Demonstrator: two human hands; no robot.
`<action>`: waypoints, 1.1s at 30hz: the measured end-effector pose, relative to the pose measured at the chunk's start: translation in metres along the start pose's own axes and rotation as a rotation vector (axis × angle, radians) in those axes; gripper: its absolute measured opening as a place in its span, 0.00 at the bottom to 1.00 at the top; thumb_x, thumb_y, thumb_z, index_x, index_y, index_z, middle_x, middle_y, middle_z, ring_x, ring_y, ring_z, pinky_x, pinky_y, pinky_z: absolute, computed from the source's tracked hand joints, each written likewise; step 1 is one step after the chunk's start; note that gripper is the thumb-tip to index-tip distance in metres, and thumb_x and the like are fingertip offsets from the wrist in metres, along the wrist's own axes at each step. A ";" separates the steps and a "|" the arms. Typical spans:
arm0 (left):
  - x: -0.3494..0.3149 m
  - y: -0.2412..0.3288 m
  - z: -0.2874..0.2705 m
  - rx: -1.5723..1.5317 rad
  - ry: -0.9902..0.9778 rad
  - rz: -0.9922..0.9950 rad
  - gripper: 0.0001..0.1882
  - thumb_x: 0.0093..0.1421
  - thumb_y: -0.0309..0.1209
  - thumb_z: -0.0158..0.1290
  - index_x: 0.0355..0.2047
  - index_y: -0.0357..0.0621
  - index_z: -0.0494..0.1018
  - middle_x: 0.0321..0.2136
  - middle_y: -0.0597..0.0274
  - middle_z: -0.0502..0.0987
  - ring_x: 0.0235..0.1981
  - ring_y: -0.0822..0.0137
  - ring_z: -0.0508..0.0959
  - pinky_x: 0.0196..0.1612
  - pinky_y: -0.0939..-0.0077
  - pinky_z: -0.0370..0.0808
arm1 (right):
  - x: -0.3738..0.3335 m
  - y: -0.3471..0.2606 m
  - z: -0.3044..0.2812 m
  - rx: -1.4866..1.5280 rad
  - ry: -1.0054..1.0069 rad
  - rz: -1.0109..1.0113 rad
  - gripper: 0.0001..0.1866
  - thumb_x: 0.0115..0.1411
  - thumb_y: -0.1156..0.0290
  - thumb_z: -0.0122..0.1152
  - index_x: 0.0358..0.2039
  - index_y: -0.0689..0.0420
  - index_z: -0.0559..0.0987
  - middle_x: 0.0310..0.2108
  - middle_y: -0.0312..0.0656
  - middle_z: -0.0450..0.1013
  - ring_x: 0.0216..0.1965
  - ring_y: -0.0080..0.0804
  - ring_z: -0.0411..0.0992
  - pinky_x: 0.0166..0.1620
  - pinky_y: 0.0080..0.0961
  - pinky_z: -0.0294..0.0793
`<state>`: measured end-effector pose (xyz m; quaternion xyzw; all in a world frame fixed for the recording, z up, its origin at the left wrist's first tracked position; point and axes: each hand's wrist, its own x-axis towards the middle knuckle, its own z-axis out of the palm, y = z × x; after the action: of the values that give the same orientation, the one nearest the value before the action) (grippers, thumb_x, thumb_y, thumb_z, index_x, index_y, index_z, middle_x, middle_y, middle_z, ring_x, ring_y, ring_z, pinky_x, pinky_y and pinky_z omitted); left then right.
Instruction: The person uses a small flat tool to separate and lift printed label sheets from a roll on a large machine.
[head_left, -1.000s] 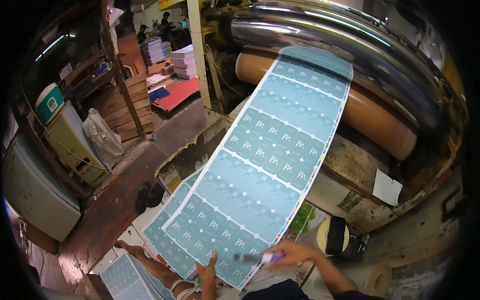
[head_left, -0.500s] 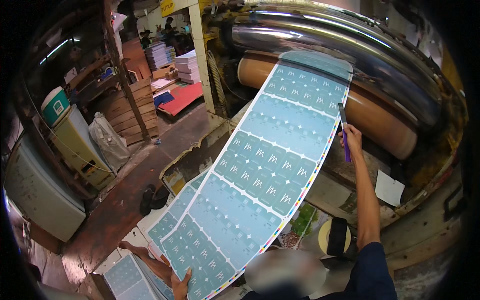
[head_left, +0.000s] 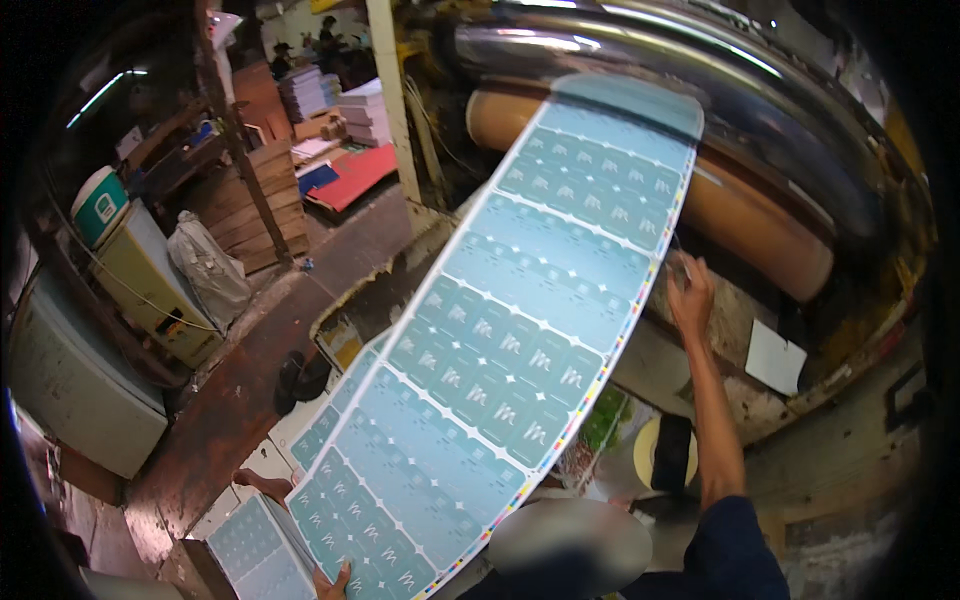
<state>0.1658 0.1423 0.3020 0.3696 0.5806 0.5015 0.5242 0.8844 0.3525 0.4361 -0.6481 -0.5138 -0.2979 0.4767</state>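
A long sheet of film-covered print (head_left: pixel 480 330), in teal and pale blue panels, slopes from a big machine's rollers down toward me. My left hand (head_left: pixel 333 582) grips its near end at the bottom, thumb on top and the other fingers hidden beneath. My right hand (head_left: pixel 690 298) is closed beside the sheet's right edge, just below the rollers. A thin, blurred piece of the cutter knife (head_left: pixel 675 242) shows above its fingers; the purple handle is not visible now.
A brown roller (head_left: pixel 770 225) and a shiny metal roller (head_left: pixel 640 65) cross ahead. A printed stack (head_left: pixel 262 555) lies low left, with a bare foot beside it. A tape roll (head_left: pixel 648 455) sits near my right arm. Distant people are at the back.
The sheet's near end and my left hand have moved down and left. My right hand has lowered slightly and turned, and the cutter knife has swung mostly out of sight.
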 end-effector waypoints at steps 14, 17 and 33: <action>-0.050 -0.046 -0.086 0.591 0.675 -0.239 0.31 0.67 0.38 0.48 0.64 0.34 0.54 0.61 0.48 0.62 0.60 0.56 0.63 0.62 0.62 0.62 | 0.094 -0.007 0.030 0.383 -0.714 -0.146 0.10 0.54 0.72 0.64 0.38 0.52 0.84 0.29 0.39 0.80 0.26 0.34 0.77 0.29 0.30 0.76; -0.039 -0.011 -0.063 -0.084 0.489 -0.142 0.35 0.60 0.28 0.57 0.62 0.36 0.52 0.50 0.45 0.70 0.42 0.58 0.77 0.43 0.64 0.78 | 0.103 -0.022 0.002 0.423 -0.691 0.264 0.11 0.60 0.64 0.63 0.37 0.58 0.84 0.19 0.36 0.75 0.15 0.18 0.68 0.20 0.22 0.70; 0.098 -0.150 -0.169 -0.007 0.352 -0.088 0.21 0.55 0.21 0.60 0.49 0.33 0.70 0.42 0.59 0.77 0.40 0.63 0.76 0.45 0.70 0.74 | -0.161 -0.243 -0.085 0.704 -0.520 0.518 0.12 0.63 0.67 0.59 0.39 0.63 0.83 0.21 0.34 0.74 0.13 0.18 0.67 0.17 0.19 0.64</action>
<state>-0.0024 0.1692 0.1243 0.2487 0.6773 0.5370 0.4371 0.6154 0.2169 0.4023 -0.6069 -0.5071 0.1927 0.5809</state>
